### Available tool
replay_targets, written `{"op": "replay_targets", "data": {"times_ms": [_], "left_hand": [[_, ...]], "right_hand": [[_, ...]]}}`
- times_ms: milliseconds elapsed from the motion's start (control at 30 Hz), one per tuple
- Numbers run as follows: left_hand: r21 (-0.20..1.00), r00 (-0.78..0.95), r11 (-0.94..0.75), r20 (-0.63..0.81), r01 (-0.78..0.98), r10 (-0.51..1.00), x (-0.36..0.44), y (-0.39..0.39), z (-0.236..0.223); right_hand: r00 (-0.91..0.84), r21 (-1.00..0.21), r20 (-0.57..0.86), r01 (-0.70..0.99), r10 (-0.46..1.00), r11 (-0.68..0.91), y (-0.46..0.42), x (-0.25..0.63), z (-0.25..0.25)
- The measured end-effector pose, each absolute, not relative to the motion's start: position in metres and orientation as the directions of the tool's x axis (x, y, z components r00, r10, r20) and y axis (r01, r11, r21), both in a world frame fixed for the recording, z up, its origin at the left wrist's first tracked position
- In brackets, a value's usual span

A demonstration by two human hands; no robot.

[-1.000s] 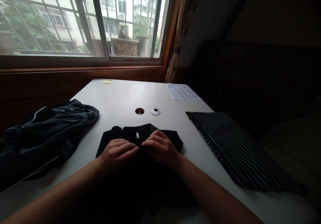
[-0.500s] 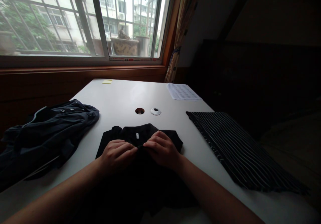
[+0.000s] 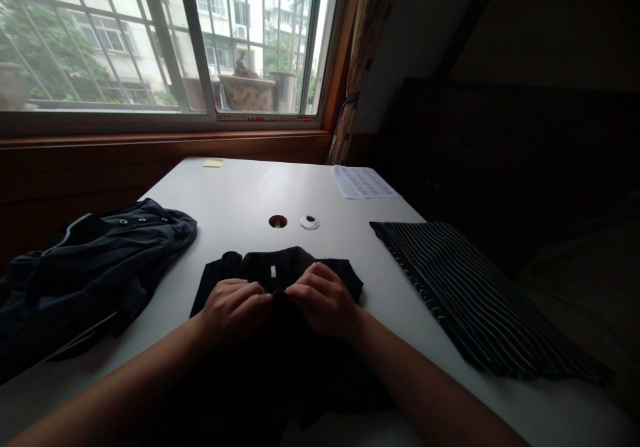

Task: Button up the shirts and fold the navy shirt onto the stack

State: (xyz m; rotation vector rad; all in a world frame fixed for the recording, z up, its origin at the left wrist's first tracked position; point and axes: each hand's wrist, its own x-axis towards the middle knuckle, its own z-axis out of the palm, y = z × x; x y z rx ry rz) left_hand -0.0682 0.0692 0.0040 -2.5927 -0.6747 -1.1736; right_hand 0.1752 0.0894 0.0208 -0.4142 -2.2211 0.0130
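A black collared shirt lies on the white table in front of me, its collar toward the window and a small white label showing inside the neck. My left hand pinches the shirt's front edge just below the collar opening. Close beside it, my right hand grips the opposite edge, thumb and fingers pressed together. The fingertips of both hands almost meet at the middle of the neckline. Whether a button sits between them is too dark to make out.
To the left lies a crumpled dark navy garment with eyelets. A black-and-white striped cloth rests on the right. Farther back are a round cable hole, its white cover, printed papers and a yellow sticky note.
Both hands keep their hold at the neckline with hardly any movement. The whole view has shifted very slightly.
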Motion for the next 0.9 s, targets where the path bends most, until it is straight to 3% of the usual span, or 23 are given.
{"op": "replay_targets", "data": {"times_ms": [300, 600, 900], "left_hand": [[0.155, 0.388, -0.783, 0.801, 0.603, 0.457, -0.081, 0.082, 0.007], [0.133, 0.383, -0.818, 0.834, 0.559, 0.397, -0.078, 0.08, 0.01], [0.118, 0.376, -0.819, 0.845, 0.562, 0.379, -0.077, 0.08, 0.011]], "right_hand": [[-0.501, -0.211, 0.802, 0.272, 0.325, 0.939, 0.087, 0.18, 0.022], [-0.361, -0.342, 0.82, 0.313, 0.444, 0.886, 0.094, 0.185, 0.019], [-0.47, -0.265, 0.768, 0.386, 0.436, 0.883, 0.098, 0.178, 0.017]]}}
